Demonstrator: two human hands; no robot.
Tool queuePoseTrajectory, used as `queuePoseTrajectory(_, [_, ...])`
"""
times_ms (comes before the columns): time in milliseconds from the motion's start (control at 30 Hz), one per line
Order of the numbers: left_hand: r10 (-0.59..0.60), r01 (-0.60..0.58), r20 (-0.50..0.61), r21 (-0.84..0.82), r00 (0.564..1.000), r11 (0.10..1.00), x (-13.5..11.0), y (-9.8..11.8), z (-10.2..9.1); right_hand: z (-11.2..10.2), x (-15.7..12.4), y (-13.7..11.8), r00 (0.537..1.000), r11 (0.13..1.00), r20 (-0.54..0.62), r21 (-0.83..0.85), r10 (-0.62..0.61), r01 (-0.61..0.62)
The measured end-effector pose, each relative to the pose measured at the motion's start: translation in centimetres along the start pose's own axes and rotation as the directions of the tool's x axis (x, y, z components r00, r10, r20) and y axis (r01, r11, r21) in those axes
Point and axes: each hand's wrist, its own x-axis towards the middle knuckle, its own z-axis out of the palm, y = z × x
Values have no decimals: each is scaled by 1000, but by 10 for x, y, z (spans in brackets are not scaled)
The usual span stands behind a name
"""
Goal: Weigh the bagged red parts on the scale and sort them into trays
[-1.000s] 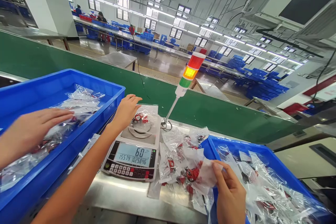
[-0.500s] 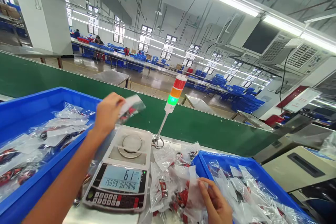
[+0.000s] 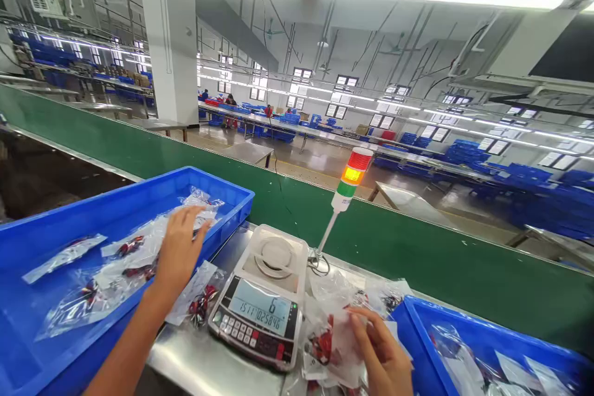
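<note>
Over the left blue bin (image 3: pixel 218 182), my left hand (image 3: pixel 179 247) has its fingers stretched and apart, close to clear bags (image 3: pixel 132 244) of small red and dark parts. What lies under the fingers is partly hidden. My right hand (image 3: pixel 383 349) pinches the pale edge of a clear plastic bag (image 3: pixel 341 346) in the pile right of the scale. Between the hands stands a counting scale (image 3: pixel 260 297), its pan bare and its display's top line reading 6. Another bag with red and black parts (image 3: pixel 202 303) lies between the left bin and the scale.
A signal tower (image 3: pixel 352 179) rises behind the scale with its amber section lit. At the right is a second blue bin (image 3: pixel 413 334) of bags. A green barrier (image 3: pixel 297 204) runs behind the bench. People sit at far tables.
My left hand has moved from above the scale to the left bin and let go of its bag. The display went from 61 to 6, the lamp from green to amber. The view turned left.
</note>
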Motion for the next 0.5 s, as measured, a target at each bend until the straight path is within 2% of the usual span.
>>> queuePoseTrajectory(33, [-16, 31, 107, -145, 994, 989, -19, 10, 5, 6, -2, -1, 999, 1000, 43, 9, -8, 7])
queuePoseTrajectory(67, [-33, 107, 246, -293, 969, 950, -40, 20, 10, 11, -5, 0, 996, 1000, 86, 20, -15, 13])
queuePoseTrajectory(100, [-28, 224, 428, -416, 903, 881, -63, 29, 17, 17, -9, 3, 992, 999, 122, 38, -23, 18])
queuePoseTrajectory(133, [20, 352, 592, -506, 806, 788, -87, 35, 24, 23, -13, 6, 988, 998, 151, 66, -25, 15])
queuePoseTrajectory(167, [77, 472, 700, -553, 710, 687, -112, 38, 33, 29, -18, 11, 985, 994, 172, 107, -18, -1])
queuePoseTrajectory(233, [162, 669, 833, -527, 529, 524, -157, 38, 52, 41, -28, 24, 979, 972, 202, 223, 32, -78])
queuePoseTrajectory(267, [178, 719, 858, -504, 483, 478, -176, 35, 62, 47, -33, 31, 974, 950, 216, 283, 70, -131])
queuePoseTrajectory(300, [156, 749, 871, -481, 465, 455, -191, 31, 69, 52, -38, 38, 968, 925, 228, 333, 108, -182])
queuePoseTrajectory(333, [109, 767, 880, -458, 462, 450, -201, 25, 74, 55, -42, 44, 962, 902, 232, 371, 141, -222])
queuePoseTrajectory(367, [30, 769, 872, -446, 488, 457, -206, 20, 74, 58, -45, 50, 961, 883, 225, 400, 163, -243])
queuePoseTrajectory(400, [-73, 758, 840, -444, 538, 478, -206, 15, 70, 59, -48, 55, 963, 872, 207, 422, 173, -248])
queuePoseTrajectory(433, [-188, 730, 772, -450, 608, 513, -201, 11, 60, 58, -49, 59, 968, 868, 182, 436, 173, -238])
queuePoseTrajectory(467, [-306, 687, 656, -459, 690, 564, -192, 7, 46, 55, -49, 62, 973, 868, 156, 444, 169, -222])
queuePoseTrajectory(500, [-398, 619, 494, -452, 773, 642, -180, 5, 28, 52, -49, 64, 977, 872, 134, 445, 163, -206])
